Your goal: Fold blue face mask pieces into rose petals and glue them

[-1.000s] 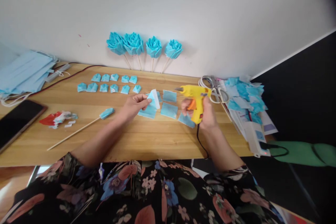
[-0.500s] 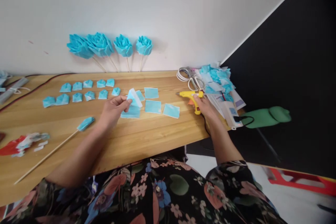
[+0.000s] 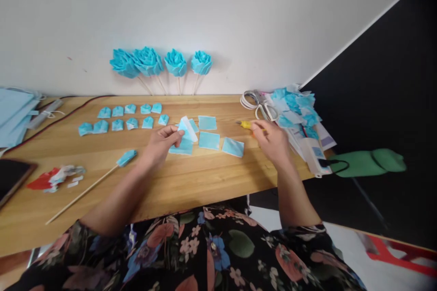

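Observation:
My left hand pinches a folded blue-and-white piece of mask-like fabric above the table. Flat blue rectangles of the same material lie under and beside it. Fingers closed, my right hand is over a yellow glue gun, covering most of its body; the nozzle points left. Folded blue petals sit in two rows left of my hands. Nearer my left forearm lies a wooden stick with a rolled blue tip.
Several blue fabric flowers on sticks lean against the wall. Scissors, a tape roll, blue scraps and a power strip occupy the right end. At left are scraps, a phone and stacked masks.
My right hand has turned over the glue gun, now hiding its handle and most of its body. My left hand keeps the folded piece. The view has shifted left.

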A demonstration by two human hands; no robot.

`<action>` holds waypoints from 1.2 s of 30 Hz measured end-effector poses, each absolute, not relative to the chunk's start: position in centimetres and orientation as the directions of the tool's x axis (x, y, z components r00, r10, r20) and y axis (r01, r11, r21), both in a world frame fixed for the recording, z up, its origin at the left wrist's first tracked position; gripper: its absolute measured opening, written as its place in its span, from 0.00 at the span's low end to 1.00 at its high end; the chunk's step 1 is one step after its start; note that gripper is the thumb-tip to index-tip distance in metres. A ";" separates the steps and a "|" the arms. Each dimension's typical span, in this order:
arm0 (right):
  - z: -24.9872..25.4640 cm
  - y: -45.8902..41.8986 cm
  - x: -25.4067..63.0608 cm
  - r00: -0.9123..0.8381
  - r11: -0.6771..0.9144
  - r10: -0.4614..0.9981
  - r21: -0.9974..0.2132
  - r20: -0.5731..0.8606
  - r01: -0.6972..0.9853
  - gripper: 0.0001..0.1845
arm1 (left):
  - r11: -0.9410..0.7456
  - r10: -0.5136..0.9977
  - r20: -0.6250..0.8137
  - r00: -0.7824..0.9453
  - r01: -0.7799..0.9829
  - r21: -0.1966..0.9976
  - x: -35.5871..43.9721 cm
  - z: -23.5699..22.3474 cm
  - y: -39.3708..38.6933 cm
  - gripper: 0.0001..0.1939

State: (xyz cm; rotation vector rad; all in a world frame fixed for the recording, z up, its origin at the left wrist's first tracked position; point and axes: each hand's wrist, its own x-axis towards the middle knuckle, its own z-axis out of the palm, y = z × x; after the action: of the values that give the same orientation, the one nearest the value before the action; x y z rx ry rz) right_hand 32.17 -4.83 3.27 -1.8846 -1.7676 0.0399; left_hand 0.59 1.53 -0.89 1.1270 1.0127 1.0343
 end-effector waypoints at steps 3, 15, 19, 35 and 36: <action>2.7 -3.4 28.2 -0.147 0.356 0.891 -0.461 0.429 0.813 0.14 | 0.138 0.969 -0.102 0.223 -0.154 0.978 0.7 -0.8 1.4 0.14; 1.3 1.7 21.7 -0.298 0.675 0.679 -0.411 0.671 0.613 0.12 | 0.273 0.947 -0.189 0.261 -0.338 0.901 0.8 0.5 1.4 0.15; -0.2 1.4 21.1 -0.344 0.736 0.615 -0.360 0.709 0.574 0.16 | 0.305 0.939 -0.218 0.265 -0.358 0.882 0.8 0.4 1.4 0.15; -1.2 0.3 21.2 -0.207 0.419 0.907 -0.841 0.367 0.343 0.14 | 0.314 0.920 -0.223 0.322 -0.263 0.913 0.8 -0.4 1.5 0.16; -1.3 0.3 21.2 -0.198 0.343 0.934 -0.898 0.296 0.275 0.16 | 0.302 0.917 -0.214 0.337 -0.233 0.924 0.8 -0.6 1.5 0.15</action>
State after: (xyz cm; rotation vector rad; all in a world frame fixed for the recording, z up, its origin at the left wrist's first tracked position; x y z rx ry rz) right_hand 21.17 0.29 -1.34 -1.0931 -1.6867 0.8989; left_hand 0.80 1.48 -0.57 0.9455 0.8978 0.9164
